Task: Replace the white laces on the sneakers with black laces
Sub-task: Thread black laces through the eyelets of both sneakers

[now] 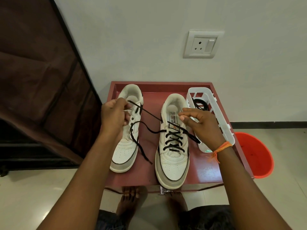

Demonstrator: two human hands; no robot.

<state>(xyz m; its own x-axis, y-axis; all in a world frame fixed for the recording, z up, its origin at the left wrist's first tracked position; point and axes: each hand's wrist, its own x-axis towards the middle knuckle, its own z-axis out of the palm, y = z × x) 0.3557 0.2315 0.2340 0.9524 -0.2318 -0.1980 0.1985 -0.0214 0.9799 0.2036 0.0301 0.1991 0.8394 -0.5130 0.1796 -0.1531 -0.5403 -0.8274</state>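
Note:
Two white sneakers stand on a red-brown tray table [207, 171], toes towards me. The right sneaker [172, 165] has a black lace [149, 115] crossed through its lower eyelets. One stretch of that lace runs taut up and left to my left hand [113, 117], which pinches it over the left sneaker [126, 150]. Another loose end curls across the left sneaker's side and lies on the tray. My right hand [204, 125] hovers over the right sneaker's collar with relaxed, spread fingers and grips nothing I can see. The left sneaker's eyelets look unlaced.
A white plastic basket [221, 123] with a coiled black lace inside sits on the tray's right side. An orange bucket [255, 156] stands on the floor to the right. A brown fabric wardrobe [41, 80] fills the left. My bare feet are under the table's front edge.

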